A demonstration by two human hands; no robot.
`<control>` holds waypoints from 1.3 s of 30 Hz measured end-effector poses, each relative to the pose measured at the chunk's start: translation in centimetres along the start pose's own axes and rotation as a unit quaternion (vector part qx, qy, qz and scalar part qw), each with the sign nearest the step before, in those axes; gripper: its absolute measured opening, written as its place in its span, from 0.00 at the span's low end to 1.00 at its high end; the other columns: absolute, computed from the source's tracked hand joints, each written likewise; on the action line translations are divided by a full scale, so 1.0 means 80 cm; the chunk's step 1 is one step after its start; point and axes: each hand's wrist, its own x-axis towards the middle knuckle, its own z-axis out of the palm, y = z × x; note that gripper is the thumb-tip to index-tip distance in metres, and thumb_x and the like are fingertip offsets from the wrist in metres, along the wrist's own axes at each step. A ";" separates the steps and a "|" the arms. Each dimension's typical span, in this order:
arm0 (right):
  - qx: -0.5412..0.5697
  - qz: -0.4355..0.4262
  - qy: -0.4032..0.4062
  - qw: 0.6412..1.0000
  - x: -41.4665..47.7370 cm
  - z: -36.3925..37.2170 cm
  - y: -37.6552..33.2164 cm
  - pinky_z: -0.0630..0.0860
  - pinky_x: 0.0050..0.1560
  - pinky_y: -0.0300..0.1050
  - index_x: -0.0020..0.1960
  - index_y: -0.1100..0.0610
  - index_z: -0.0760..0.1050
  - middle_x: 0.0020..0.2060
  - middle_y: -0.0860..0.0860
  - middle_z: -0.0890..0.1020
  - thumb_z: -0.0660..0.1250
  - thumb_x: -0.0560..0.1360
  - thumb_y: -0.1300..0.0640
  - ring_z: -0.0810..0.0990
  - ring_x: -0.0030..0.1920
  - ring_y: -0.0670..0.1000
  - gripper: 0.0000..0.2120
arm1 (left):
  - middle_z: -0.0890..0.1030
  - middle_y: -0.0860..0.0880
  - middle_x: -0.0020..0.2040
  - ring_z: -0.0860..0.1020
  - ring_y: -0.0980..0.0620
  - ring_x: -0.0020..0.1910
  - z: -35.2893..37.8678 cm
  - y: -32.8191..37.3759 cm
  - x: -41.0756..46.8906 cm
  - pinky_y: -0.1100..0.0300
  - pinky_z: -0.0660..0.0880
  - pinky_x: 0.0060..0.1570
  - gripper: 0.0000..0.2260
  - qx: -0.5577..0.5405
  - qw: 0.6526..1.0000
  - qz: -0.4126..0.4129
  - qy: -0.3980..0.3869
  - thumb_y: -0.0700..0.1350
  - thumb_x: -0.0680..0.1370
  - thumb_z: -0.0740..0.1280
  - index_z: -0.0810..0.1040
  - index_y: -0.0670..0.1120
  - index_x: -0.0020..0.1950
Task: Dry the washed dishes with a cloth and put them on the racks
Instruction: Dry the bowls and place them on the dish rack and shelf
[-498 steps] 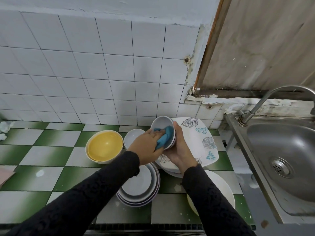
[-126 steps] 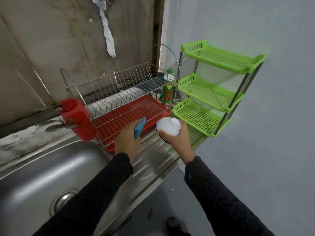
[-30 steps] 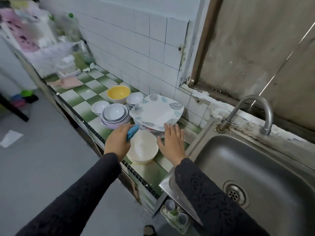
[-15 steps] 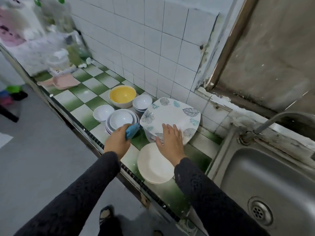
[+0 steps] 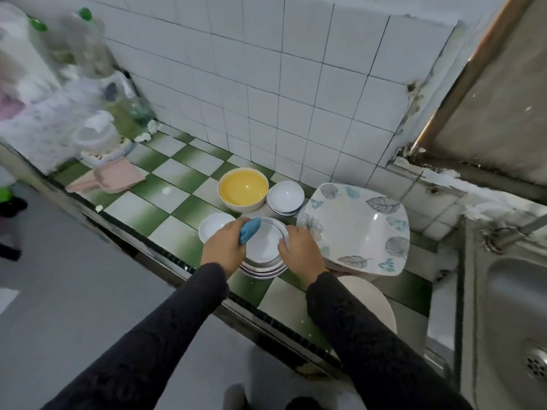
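At the centre of the frame, the left hand has its fingers curled tight around a bunched blue cloth. The cloth's end pokes out over the left rim of the top bowl. The right hand sits at the opposite rim, its fingers bent over that edge and gripping it. This white bowl rests on a stack of bowls near the front edge of the green-and-white checked surface. Just right of the stack stands a leaf-patterned dish. A yellow bowl sits above the stack, a cream plate lower right, and a steel sink at the right edge.
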 end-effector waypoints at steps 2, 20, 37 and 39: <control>0.025 0.027 -0.024 0.999 0.009 0.012 -0.013 0.70 0.56 0.49 0.64 0.65 0.72 0.58 0.62 0.78 0.59 0.82 0.57 0.76 0.59 0.60 0.15 | 0.80 0.47 0.61 0.76 0.46 0.56 -0.004 -0.014 0.011 0.56 0.72 0.54 0.21 -0.011 1.000 0.006 -0.006 0.39 0.76 0.65 0.73 0.51 0.68; -0.123 0.107 -0.043 0.986 0.095 0.073 -0.023 0.76 0.56 0.47 0.66 0.58 0.73 0.61 0.57 0.74 0.60 0.83 0.58 0.78 0.58 0.56 0.13 | 0.81 0.50 0.59 0.77 0.50 0.53 0.009 -0.068 0.108 0.62 0.66 0.49 0.20 -0.033 0.996 0.066 -0.054 0.44 0.76 0.69 0.74 0.53 0.67; -0.017 0.247 0.016 0.969 0.082 0.063 -0.078 0.70 0.48 0.38 0.69 0.63 0.64 0.57 0.58 0.81 0.61 0.81 0.59 0.80 0.51 0.53 0.18 | 0.76 0.46 0.65 0.75 0.46 0.58 -0.034 -0.093 0.137 0.52 0.73 0.59 0.22 -0.077 0.974 0.143 -0.160 0.42 0.77 0.67 0.70 0.49 0.71; -0.013 0.262 0.019 0.965 0.080 0.064 -0.082 0.72 0.50 0.39 0.69 0.63 0.65 0.60 0.59 0.79 0.61 0.82 0.58 0.81 0.58 0.56 0.18 | 0.77 0.45 0.64 0.76 0.45 0.56 -0.041 -0.099 0.136 0.51 0.74 0.59 0.22 -0.085 0.971 0.144 -0.171 0.41 0.77 0.66 0.70 0.48 0.71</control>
